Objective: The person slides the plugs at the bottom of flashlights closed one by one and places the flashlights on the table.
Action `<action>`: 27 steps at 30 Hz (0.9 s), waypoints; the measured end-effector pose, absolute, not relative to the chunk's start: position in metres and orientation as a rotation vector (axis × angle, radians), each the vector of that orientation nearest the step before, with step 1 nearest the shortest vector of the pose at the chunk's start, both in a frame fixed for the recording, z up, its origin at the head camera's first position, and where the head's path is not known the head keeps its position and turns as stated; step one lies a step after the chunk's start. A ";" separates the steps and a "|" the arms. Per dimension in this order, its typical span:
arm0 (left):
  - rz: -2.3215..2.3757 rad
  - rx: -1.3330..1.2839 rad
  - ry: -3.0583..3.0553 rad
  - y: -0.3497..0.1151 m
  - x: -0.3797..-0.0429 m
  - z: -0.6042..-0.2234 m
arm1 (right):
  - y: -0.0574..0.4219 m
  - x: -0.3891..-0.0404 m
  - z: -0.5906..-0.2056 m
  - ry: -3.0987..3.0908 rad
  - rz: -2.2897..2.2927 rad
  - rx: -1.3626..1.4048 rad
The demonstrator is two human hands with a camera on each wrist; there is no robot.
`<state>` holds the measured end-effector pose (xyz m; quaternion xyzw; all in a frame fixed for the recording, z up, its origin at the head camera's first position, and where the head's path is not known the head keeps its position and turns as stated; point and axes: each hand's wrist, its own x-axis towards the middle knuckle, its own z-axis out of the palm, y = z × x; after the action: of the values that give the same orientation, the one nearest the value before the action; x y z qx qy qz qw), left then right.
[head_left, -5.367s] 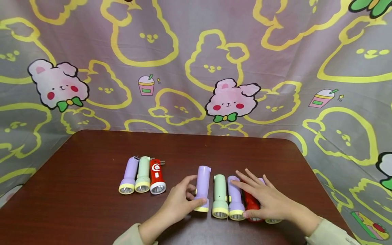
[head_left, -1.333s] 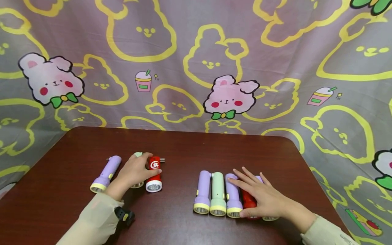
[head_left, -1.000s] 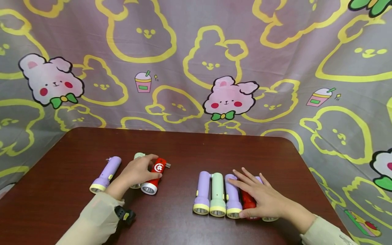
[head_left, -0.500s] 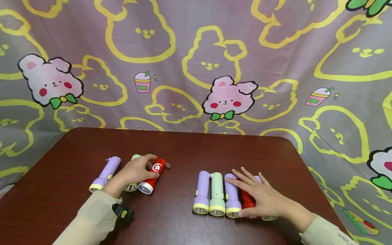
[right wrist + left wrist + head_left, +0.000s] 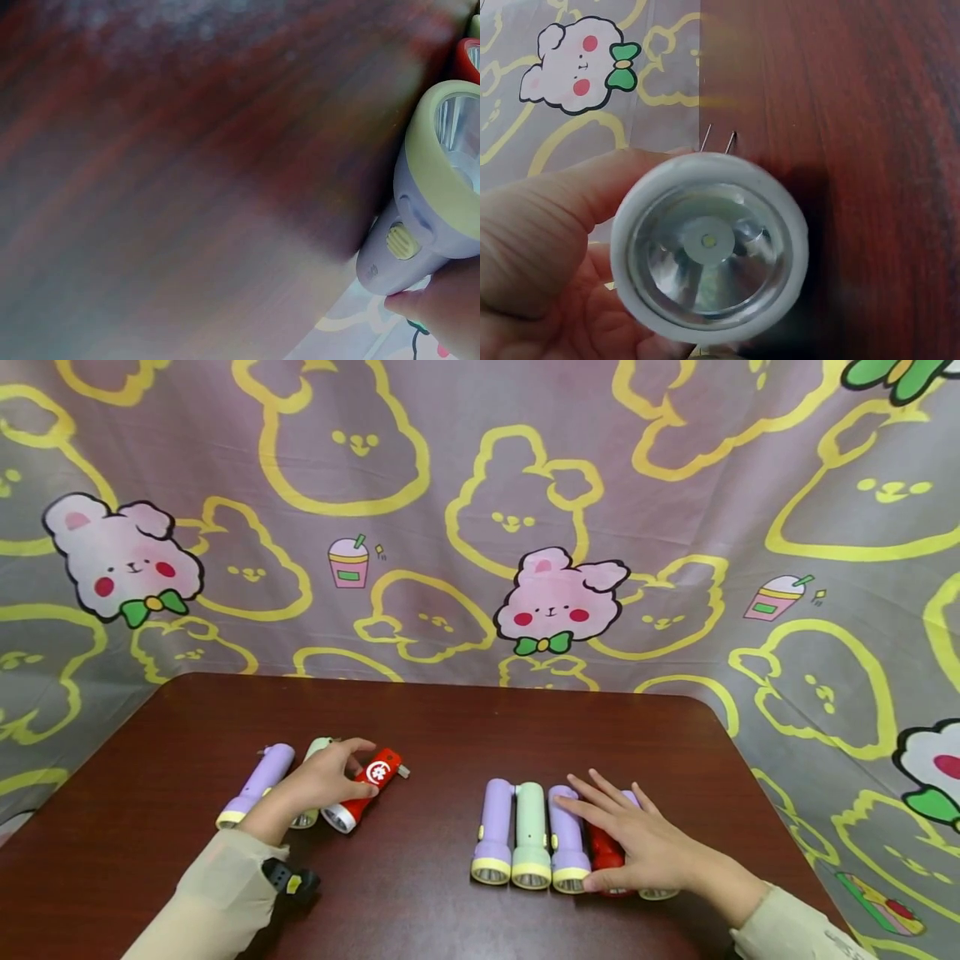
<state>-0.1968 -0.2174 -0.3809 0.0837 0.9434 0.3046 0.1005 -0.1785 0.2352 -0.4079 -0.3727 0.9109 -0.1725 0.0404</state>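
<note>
My left hand (image 5: 322, 777) bends over the left group, thumb on the red flashlight (image 5: 381, 770) with its white rim, fingers curled behind it. Left of it, partly under the hand, lies a green flashlight (image 5: 318, 746). The outermost one, a purple flashlight (image 5: 267, 772), is half covered by my wrist. In the left wrist view the white-rimmed lens (image 5: 709, 247) faces the camera. My right hand (image 5: 648, 847) rests with spread fingers over the right row, covering much of a second red flashlight (image 5: 606, 850). The right wrist view shows a purple flashlight (image 5: 420, 217) beside a fingertip.
Uncovered in the right row lie a purple flashlight (image 5: 495, 827), a green flashlight (image 5: 531, 831) and another purple flashlight (image 5: 567, 839). A yellow rim (image 5: 658, 894) shows below the right hand. The brown table (image 5: 420, 902) ends against a patterned cloth (image 5: 420, 468).
My left hand let go of a purple flashlight at the right row, then moved to the left group. It has slid the red and green flashlights left, tilting them. The right hand stays put.
</note>
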 end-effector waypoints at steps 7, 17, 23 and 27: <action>0.970 0.216 2.772 -0.215 -0.194 -0.380 | 0.235 -0.180 -0.409 2.791 -0.526 -1.153; 1.062 0.229 2.818 -0.212 -0.188 -0.380 | 0.236 -0.181 -0.410 2.794 -0.516 -1.161; 1.148 0.175 2.792 -0.209 -0.184 -0.378 | 0.237 -0.181 -0.410 2.790 -0.517 -1.155; 1.180 0.155 2.817 -0.208 -0.184 -0.375 | 0.237 -0.181 -0.410 2.781 -0.525 -1.142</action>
<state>-0.1836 -0.2083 -0.3751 0.0505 0.9203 0.3856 0.0418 -0.1811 0.2366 -0.4102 -0.3737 0.9104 -0.1719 0.0448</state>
